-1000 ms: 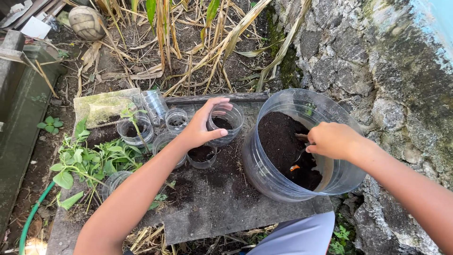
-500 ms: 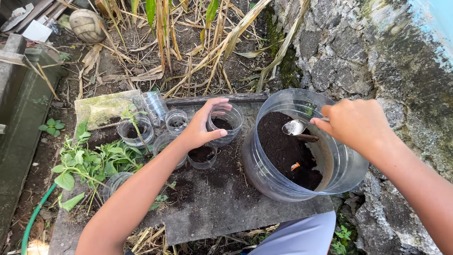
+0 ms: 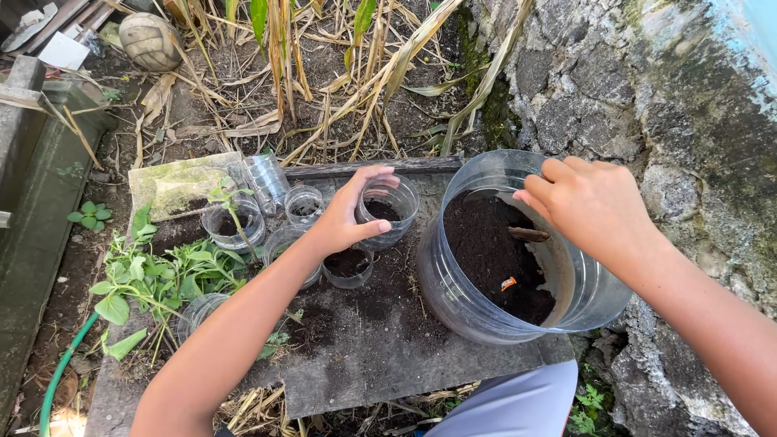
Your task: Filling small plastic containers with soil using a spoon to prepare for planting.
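The left hand [image 3: 348,217] grips a small clear cup [image 3: 388,209] on the counter [image 3: 364,340]. The right hand [image 3: 587,206], clenched around a spoon handle, hovers over the big soil tub [image 3: 486,311] just to the cup's right.

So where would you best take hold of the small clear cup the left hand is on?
Probably by its round side wall, from the near left, as the left hand wraps the small clear cup now. It stands upright and open-topped with soil inside, so a grip from above would hit the soil.

Bright daylight, soft shadows, sharp focus throughout, slight wide-angle bending at edges.
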